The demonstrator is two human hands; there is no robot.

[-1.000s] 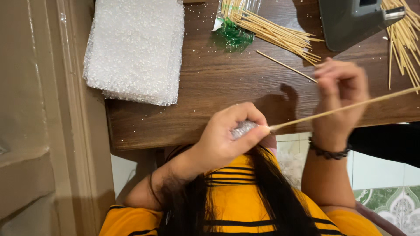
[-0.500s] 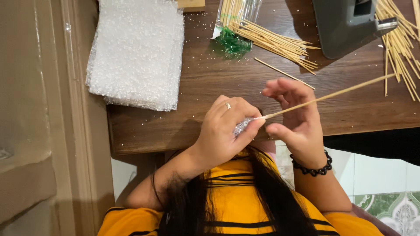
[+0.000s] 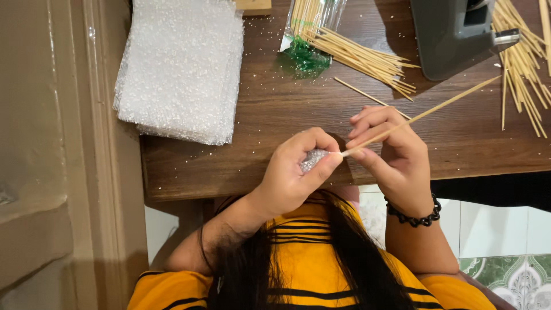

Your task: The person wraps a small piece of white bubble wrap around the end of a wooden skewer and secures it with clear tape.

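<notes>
Dark wood table (image 3: 275, 115), glitter specks all over. Left hand (image 3: 293, 175) closed round a small glittery wad (image 3: 313, 159), prob. foam; right hand (image 3: 390, 152) pinches a thin stick (image 3: 425, 112) w/ its tip at the wad. Stick not yet pushed in. Stack of sparkly sheets (image 3: 181, 69) at 10 o'clock, loose sticks (image 3: 356, 54) at 1 o'clock, all untouched.

Both bare forearms reach up from below, wrists close together. The left hand (image 3: 293, 175) is curled, thumb and forefinger pinched tight — fingertips hidden, so the grip is probably closed. The right hand (image 3: 390, 152) — a black beaded bracelet at its wrist — pinches with fingers bent inward.
</notes>
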